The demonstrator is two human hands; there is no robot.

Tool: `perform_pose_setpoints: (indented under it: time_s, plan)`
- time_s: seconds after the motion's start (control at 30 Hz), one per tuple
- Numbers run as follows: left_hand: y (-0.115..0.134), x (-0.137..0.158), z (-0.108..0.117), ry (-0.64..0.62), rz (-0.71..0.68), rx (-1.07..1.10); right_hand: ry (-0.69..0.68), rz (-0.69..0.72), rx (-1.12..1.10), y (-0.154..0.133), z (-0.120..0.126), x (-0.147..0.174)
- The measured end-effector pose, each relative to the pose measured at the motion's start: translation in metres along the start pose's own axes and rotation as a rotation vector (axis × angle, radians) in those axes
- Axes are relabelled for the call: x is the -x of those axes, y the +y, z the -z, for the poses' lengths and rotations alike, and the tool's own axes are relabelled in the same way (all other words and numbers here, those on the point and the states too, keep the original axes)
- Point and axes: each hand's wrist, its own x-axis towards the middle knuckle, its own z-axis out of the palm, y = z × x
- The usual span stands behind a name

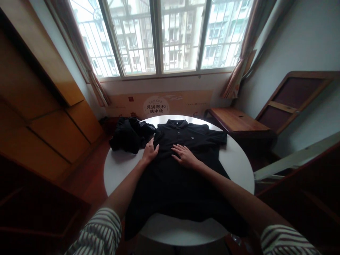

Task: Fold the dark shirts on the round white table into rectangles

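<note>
A black polo shirt [183, 184] lies spread front side up, its collar toward the window and its hem hanging over the near edge of a round white table [117, 177]. My left hand [151, 151] rests at the shirt's left side near the sleeve, fingers apart. On the middle of the chest lies my right hand [184, 156], flat with its fingers spread. Neither hand grips the cloth visibly. A small light mark shows on the right chest, and the right sleeve is stretched out sideways.
A heap of black clothing [127, 134] sits on the table's far left, touching the shirt's left sleeve. Beyond the table stand a wooden bench [239, 119] at right and a printed banner [180, 102] under the window. Wooden cabinets [55, 131] line the left.
</note>
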Motion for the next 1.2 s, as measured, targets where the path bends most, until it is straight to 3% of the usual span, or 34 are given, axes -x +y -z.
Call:
perform_pose_setpoints:
  time_s: [0.17,0.33,0.5,0.7,0.93,1.2]
  plan:
    - [0.001,-0.005,0.002,-0.042,0.195,0.142,0.0,0.001,0.002,0.001,0.0,0.0]
    - [0.014,-0.027,0.003,-0.071,0.289,-0.058,0.002,0.001,-0.012,-0.001,0.001,-0.001]
    - [0.035,-0.072,-0.003,-0.189,0.285,-0.24,0.013,0.02,-0.023,0.002,0.001,0.0]
    - [0.061,-0.11,0.007,-0.196,0.154,-0.298,0.013,0.02,-0.037,0.001,0.001,0.0]
    - [0.05,-0.09,0.005,-0.473,0.105,-0.528,0.009,0.02,-0.042,0.0,0.002,0.001]
    - [0.06,-0.074,0.003,-0.496,0.057,-0.624,-0.001,0.011,-0.051,0.0,0.003,0.001]
